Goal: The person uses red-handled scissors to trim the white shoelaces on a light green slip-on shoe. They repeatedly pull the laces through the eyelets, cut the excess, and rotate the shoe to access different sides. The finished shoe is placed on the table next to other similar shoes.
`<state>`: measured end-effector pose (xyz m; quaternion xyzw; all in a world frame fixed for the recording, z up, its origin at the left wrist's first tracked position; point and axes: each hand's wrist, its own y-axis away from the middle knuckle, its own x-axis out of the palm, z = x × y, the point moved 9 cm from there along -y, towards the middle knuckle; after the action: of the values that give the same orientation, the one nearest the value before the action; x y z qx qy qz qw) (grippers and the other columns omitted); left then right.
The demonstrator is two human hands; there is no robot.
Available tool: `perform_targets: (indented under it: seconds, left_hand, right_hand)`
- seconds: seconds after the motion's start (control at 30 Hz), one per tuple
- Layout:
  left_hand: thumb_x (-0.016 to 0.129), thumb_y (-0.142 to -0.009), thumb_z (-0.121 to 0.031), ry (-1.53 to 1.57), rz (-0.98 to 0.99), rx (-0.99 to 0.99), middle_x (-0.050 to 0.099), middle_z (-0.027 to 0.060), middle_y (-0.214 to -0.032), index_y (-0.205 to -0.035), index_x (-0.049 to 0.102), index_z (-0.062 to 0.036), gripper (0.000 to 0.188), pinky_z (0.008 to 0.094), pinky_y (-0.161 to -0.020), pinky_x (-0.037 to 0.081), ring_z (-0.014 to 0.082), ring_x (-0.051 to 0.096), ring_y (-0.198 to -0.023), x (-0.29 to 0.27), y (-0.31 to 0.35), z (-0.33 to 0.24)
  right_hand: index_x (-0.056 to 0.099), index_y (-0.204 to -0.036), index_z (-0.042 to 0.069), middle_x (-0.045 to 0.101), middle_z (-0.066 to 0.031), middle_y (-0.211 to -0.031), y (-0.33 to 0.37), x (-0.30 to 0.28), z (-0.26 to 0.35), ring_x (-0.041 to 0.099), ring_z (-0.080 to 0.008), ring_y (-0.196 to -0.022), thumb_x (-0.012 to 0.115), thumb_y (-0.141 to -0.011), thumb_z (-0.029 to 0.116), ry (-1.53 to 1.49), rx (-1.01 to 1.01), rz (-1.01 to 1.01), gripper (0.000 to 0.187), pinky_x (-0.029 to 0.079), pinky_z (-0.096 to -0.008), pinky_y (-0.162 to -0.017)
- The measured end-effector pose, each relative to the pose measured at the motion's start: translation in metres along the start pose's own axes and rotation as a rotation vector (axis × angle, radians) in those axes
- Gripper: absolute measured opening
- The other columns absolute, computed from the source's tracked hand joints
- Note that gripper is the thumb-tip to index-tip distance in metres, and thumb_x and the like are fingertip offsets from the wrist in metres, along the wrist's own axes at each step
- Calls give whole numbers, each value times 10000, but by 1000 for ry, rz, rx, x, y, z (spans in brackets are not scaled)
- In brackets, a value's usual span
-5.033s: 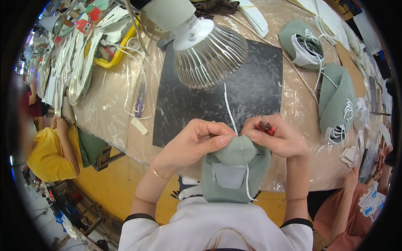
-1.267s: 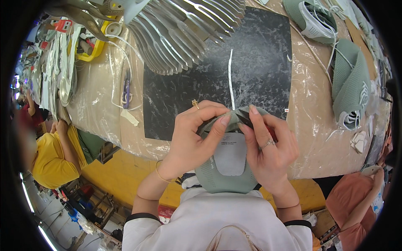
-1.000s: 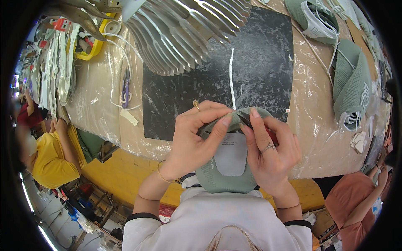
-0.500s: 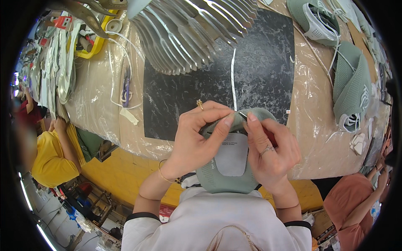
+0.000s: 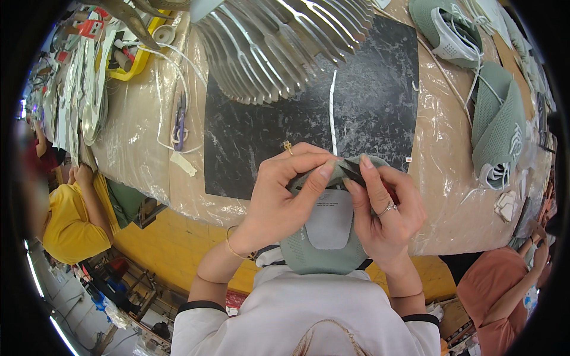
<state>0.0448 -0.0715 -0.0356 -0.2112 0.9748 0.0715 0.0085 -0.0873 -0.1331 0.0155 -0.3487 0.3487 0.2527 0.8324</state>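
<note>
A grey-green knit shoe upper (image 5: 291, 249) with a pale grey panel is held upright in front of my chest. My left hand (image 5: 291, 190) is closed in a pinch on its upper rim. At the rim's other side my right hand (image 5: 389, 207) is closed on the edge, its index fingertip on the knit and the thumb just below. A dark sliver shows between these fingers, and a bit of red behind them; what they belong to is mostly hidden. From the rim a white lace (image 5: 332, 113) runs away across the black mat (image 5: 255, 139).
Metal ribbed pieces (image 5: 267, 53) hang over the mat's far side. Purple-handled snips (image 5: 180, 121) and a yellow bin (image 5: 139, 62) lie left. Green shoes (image 5: 499, 113) stand right. A person in yellow (image 5: 77, 219) sits left; another in orange-brown (image 5: 493, 285) is at right.
My right index finger and thumb have spread slightly apart along the rim, so more of the dark sliver shows. My left hand keeps its pinch.
</note>
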Motion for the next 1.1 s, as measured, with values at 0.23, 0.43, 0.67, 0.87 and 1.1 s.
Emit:
perform_targets:
  seconds: [0.23, 0.43, 0.67, 0.87, 1.1]
  left_hand:
    - [568, -935, -63, 26, 3, -14, 673, 118, -940, -1009, 686, 35, 170, 281, -770, 491, 169, 625, -842, 1, 0, 0]
    - [560, -945, -73, 60, 3, -32, 672, 114, -948, -1013, 683, 38, 179, 275, -754, 484, 159, 618, -837, 1, -1, 4]
    - [555, -953, -95, 75, 5, -53, 671, 108, -933, -1008, 680, 43, 194, 274, -755, 477, 151, 609, -831, 1, 1, 5]
    - [569, -942, -74, 116, 59, -167, 662, 106, -914, -1012, 673, 53, 179, 275, -763, 474, 140, 600, -833, 5, -5, 19]
    - [579, -937, -83, 156, 84, -148, 649, 89, -984, -1050, 659, 49, 191, 265, -800, 470, 120, 587, -884, 3, 1, 15]
  right_hand:
    - [698, -1160, 116, 635, -14, -859, -1, 1, 2, 540, -108, -631, 803, -727, 158, -4, -10, -6, 448, 357, -248, -510]
    - [700, -1158, 121, 635, -12, -858, 0, 0, 1, 533, -102, -632, 804, -726, 165, 17, 4, -3, 446, 344, -251, -523]
    - [698, -1149, 129, 627, -1, -854, -1, 3, 2, 516, -96, -622, 818, -709, 183, 27, -27, -9, 459, 323, -251, -535]
    - [639, -1150, 135, 540, 45, -779, 6, -18, 22, 488, -71, -622, 874, -629, 254, -304, -234, -98, 585, 312, -235, -550]
    - [577, -1198, 83, 490, -73, -972, -9, -1, -18, 484, -152, -763, 795, -698, 34, -278, 181, 36, 547, 417, -240, -617]
